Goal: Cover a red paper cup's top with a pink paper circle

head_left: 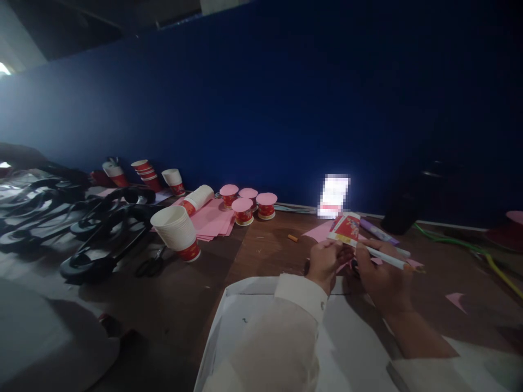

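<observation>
The cup stack (176,231) stands on the worktop (261,247). Scissors (149,265) lie at its left. Paper sheets (214,220) lie to its right.

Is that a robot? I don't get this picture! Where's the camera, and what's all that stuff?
No robot here! These are a person's own left hand and right hand. The camera sits on their head, looking forward and down.

The left hand holds a red patterned paper cup piece. The right hand's fingers are beside it, with a thin white stick, maybe a pen, across that hand.

On the brown table are four short red cups topped with pink paper circles, pink paper sheets, a tall stack of paper cups and black scissors. The bright screen is blurred.
</observation>
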